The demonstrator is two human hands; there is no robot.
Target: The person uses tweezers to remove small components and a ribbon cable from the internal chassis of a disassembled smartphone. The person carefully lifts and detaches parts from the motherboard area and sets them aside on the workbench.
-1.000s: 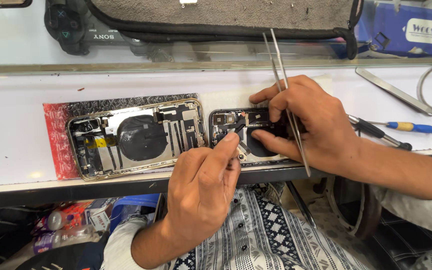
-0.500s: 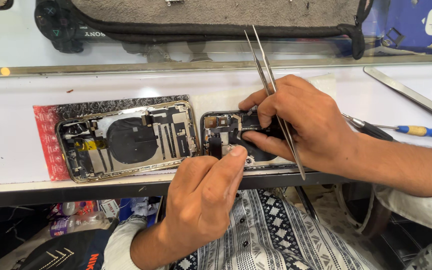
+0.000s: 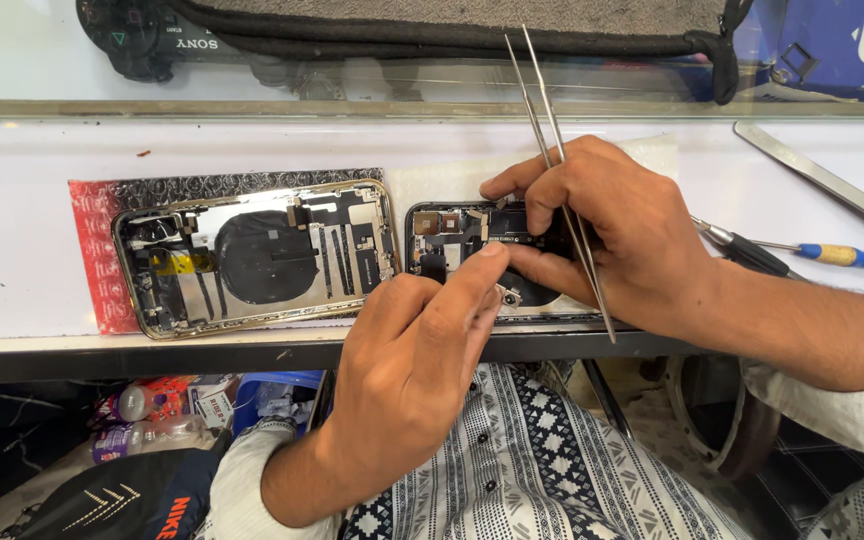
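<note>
- Opened phone half (image 3: 452, 240), dark, circuit boards showing, lies flat on the table (image 3: 12, 230) near the front edge; both hands cover most of its right part.
- Left hand (image 3: 407, 370) comes up from below, forefinger stretched out with its tip pressing on the phone's lower middle; other fingers curled loose, gripping nothing I can see.
- Right hand (image 3: 612, 225) lies over the phone's right half, fingers bent down onto the board; it pinches metal tweezers (image 3: 557, 170), which run between the fingers, upper end sticking up toward the glass, lower end past the table's front edge.
- Small round silver part (image 3: 508, 296) sits just under the left forefinger tip; cannot tell if it is loose.
- Phone back housing (image 3: 252, 255), shiny frame with dark round coil, lies just left of the opened half, a narrow gap between them, partly on a red-edged patterned mat (image 3: 92, 215).
- Left of the mat: bare white table, open room.
- Right of the hands: a blue-and-yellow-handled screwdriver (image 3: 842, 257) and a black-handled tool (image 3: 747, 250) near the right wrist; a flat metal strip (image 3: 812, 175) further back, well apart.
- Back edge: a glass ledge with a black game controller (image 3: 137, 35) and a dark pouch (image 3: 452, 25) behind it.
- Front edge drops off to the person's patterned shirt (image 3: 552, 470); little room between phone and edge.
</note>
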